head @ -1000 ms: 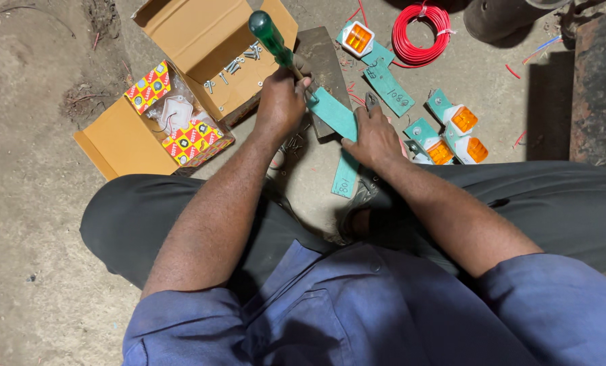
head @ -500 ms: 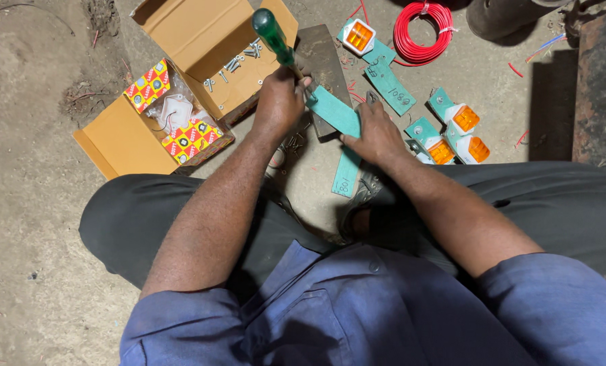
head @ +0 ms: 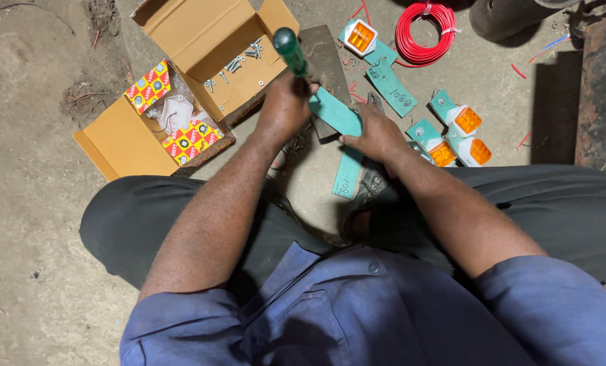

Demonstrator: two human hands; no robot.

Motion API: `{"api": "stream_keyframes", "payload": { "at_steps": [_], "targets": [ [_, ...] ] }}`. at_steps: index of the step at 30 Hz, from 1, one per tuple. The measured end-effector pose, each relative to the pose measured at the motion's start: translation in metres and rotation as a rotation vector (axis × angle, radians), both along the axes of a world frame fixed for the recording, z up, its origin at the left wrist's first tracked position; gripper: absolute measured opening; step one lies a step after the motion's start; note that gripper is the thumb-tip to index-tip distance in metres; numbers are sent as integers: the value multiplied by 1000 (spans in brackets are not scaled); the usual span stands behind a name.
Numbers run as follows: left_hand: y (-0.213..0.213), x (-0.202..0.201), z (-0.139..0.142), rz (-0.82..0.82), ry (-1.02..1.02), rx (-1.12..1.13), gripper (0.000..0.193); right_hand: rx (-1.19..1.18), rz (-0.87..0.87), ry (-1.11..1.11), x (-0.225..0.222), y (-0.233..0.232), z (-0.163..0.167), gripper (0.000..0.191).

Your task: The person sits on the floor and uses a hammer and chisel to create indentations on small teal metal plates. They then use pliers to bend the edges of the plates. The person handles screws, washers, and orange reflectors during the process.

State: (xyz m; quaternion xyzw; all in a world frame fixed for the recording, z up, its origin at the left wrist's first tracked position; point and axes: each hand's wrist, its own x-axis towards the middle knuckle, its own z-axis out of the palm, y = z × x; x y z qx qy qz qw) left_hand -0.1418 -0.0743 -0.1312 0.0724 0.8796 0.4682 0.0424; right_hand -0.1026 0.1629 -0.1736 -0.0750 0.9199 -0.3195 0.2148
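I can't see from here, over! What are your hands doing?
Left hand gripping green screwdriver. Right hand pressing teal bracket down. Nothing blocking.

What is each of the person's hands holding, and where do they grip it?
The left hand grips a screwdriver below its green handle. The right hand presses on the teal metal strip near its middle.

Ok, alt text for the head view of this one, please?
Seated on the ground, a person grips a green-handled screwdriver in the left hand while the right hand steadies a teal metal bracket; an open cardboard box lies nearby.
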Motion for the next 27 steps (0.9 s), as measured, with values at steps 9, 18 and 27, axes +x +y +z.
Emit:
{"api": "stream_keyframes", "payload": {
  "at_steps": [9,18,27],
  "targets": [
    [-4,-4,-15,-32,136,-56,14,-28,-120,-70,-5,6,-21,64],
    [3,-12,-11,-49,120,-85,14,503,-145,-310,-2,37,-28,87],
    [9,-15,-4,-77,20,-58,23,454,-264,-259,-10,50,-59,56]
  ]
}}
